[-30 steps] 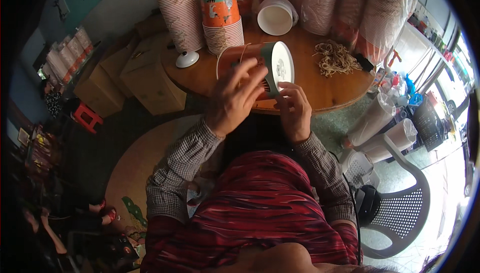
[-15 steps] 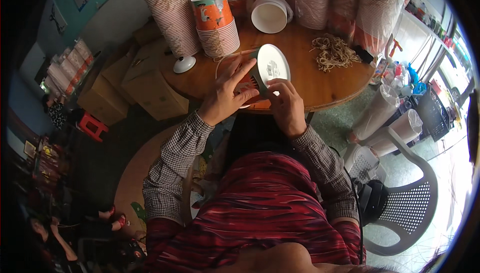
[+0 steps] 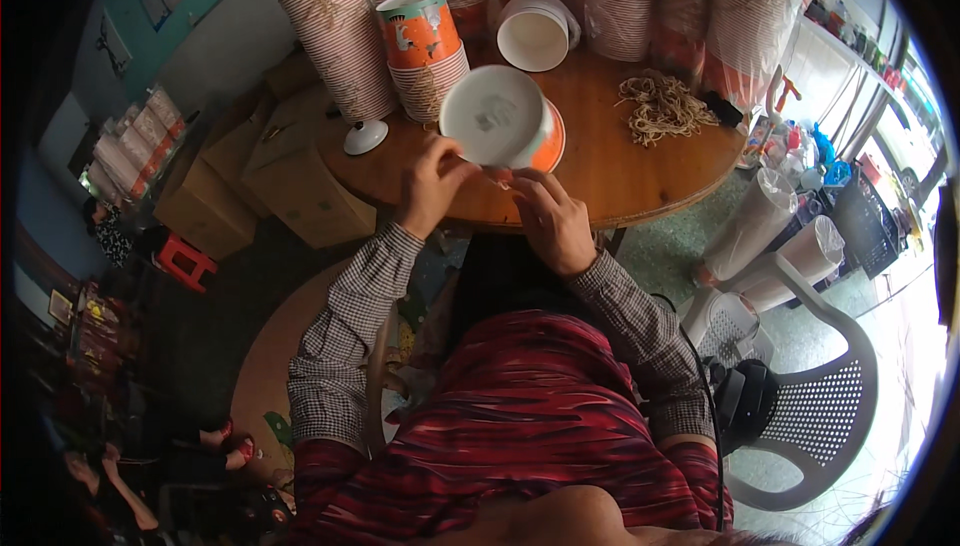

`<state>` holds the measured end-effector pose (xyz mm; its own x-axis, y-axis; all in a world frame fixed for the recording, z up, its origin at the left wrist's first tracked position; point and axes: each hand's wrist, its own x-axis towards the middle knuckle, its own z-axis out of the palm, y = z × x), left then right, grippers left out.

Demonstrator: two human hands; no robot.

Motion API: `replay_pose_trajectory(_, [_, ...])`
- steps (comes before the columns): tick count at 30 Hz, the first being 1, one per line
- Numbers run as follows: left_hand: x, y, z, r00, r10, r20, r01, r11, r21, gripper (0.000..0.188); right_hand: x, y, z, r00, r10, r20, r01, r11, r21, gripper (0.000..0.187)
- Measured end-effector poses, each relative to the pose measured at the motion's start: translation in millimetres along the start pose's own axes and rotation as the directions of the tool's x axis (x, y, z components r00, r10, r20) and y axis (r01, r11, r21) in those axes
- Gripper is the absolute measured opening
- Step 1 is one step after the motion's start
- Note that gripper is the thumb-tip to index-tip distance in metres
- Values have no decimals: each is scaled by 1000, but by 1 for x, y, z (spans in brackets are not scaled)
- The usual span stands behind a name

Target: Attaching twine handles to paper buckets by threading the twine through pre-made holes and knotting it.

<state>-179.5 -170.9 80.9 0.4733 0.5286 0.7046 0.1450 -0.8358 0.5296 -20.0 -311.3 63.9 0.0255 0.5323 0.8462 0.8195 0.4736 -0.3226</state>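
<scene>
An orange, green and white paper bucket (image 3: 492,114) stands upside down or tilted over the table's near side, its pale round base facing me. My left hand (image 3: 430,189) is closed in a pinch at the near left edge of this base. My right hand (image 3: 553,223) also has its fingers pinched together, just below the near edge. Between the fingertips shows something small and pinkish, too small to name. I cannot tell whether either hand grips the bucket itself.
On the round wooden table (image 3: 660,171) lie a heap of cord loops (image 3: 665,108), a white knobbed lid (image 3: 366,137) and a white bucket on its side (image 3: 533,38). Tall bucket stacks (image 3: 335,36) line the back. Cardboard boxes (image 3: 310,171) stand left, a grey plastic chair (image 3: 815,406) right.
The bucket has turned and moved left, so its base now faces me. My left hand has left its side and come down to the near edge; my right hand has shifted slightly left and nearer.
</scene>
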Motion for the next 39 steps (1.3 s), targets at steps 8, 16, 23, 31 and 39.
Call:
replay_pose_trajectory(8, [65, -34, -65, 923, -178, -340, 106, 970, -221, 27, -47, 10, 3, 992, -7, 129, -3, 997, 81, 24])
replay_pose_trajectory(16, [198, -60, -174, 966, 134, -222, -136, 991, 6, 30, -92, 25, 35, 895, -27, 446, -34, 991, 128, 32])
replay_pose_trajectory(23, [271, -101, -186, 976, 220, -8, -200, 901, 386, 31, -115, 35, 37, 804, 54, 592, -133, 987, 90, 35])
replay_pose_trajectory(31, [326, -122, -166, 987, -38, 155, -35, 897, 441, 33, -120, 49, 41, 769, 173, 615, -281, 956, 81, 33])
replay_pose_trajectory(39, [336, -147, -143, 968, -179, 178, 51, 830, 556, 37, -125, 61, 46, 749, 268, 606, -410, 906, 105, 30])
